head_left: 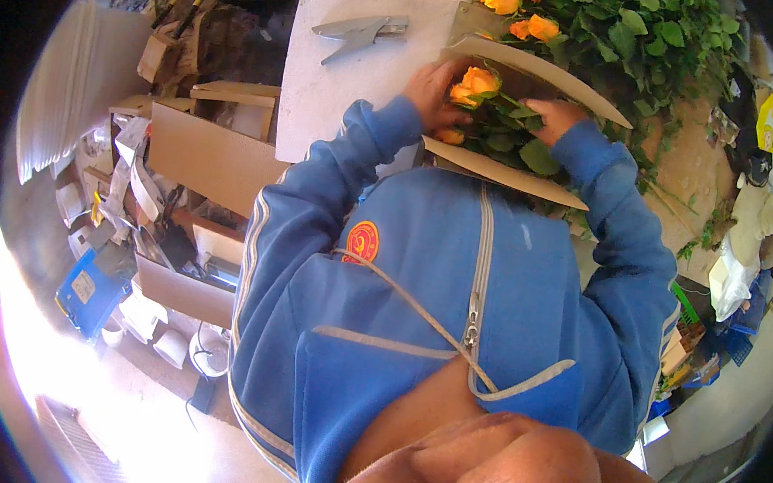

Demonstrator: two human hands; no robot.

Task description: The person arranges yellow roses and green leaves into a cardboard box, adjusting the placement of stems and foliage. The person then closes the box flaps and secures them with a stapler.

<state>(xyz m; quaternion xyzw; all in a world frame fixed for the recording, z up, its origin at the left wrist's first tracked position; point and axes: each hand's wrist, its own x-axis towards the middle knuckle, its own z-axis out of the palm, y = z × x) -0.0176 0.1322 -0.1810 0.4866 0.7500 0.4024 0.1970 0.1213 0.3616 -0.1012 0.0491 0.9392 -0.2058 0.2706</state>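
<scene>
In front of my chest, orange roses [475, 86] with leafy green stems lie inside a folded sheet of brown cardboard [548, 73], whose two edges stand up on either side. My left hand [431, 93] curls around the rose heads at the cardboard's left end, its fingers partly hidden behind the blooms. On the right, my right hand [557, 119] is closed at the stems and leaves, fingertips pinched near a green stem [520, 107]. A grey metal plier-type stapler [361, 34] rests on the white tabletop [324, 90], away from both hands.
More orange roses [533, 27] and a big heap of green foliage [650, 41] cover the far right of the table. Cardboard boxes [207, 158] stand at left, beside a blue container [94, 292]. Plastic bags [732, 281] hang at the right.
</scene>
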